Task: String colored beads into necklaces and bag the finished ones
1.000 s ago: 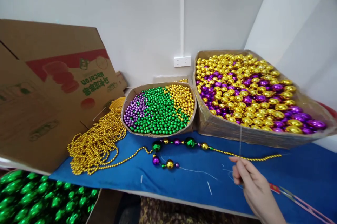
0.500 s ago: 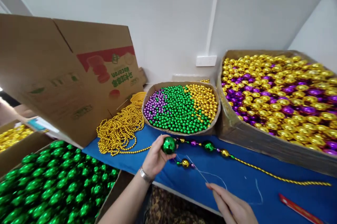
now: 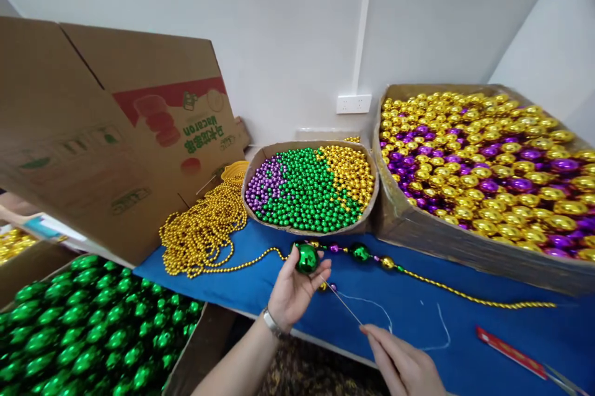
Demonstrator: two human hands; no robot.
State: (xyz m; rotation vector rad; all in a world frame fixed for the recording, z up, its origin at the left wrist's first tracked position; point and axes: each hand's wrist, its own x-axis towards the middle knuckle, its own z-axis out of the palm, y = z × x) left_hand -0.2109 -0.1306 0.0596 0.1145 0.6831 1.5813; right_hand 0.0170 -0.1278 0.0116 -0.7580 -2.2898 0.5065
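A large shiny green bead (image 3: 307, 258) is held in the fingers of my left hand (image 3: 297, 290), above the front of the blue cloth. My right hand (image 3: 402, 356) pinches a long thin needle (image 3: 346, 306), whose tip points up and left at my left fingers. White thread (image 3: 372, 306) trails from it across the cloth. Behind the green bead lies a string of mixed beads (image 3: 360, 252) in green, purple and gold, running right into a twisted gold bead strand (image 3: 465, 294). A small gold and a purple bead show just beside my left fingers, partly hidden.
A box of small purple, green and gold beads (image 3: 307, 188) stands mid-table; a larger box of gold and purple beads (image 3: 493, 179) is right. Gold bead chains (image 3: 199, 235) pile left by a tall carton (image 3: 153, 123). Large green beads (image 3: 88, 328) fill a lower-left box. A red-handled tool (image 3: 511, 352) lies right.
My left hand has shifted slightly right and turned its palm up, with the green bead still held. The needle is now closer to the left fingers. The view has swung a little right.
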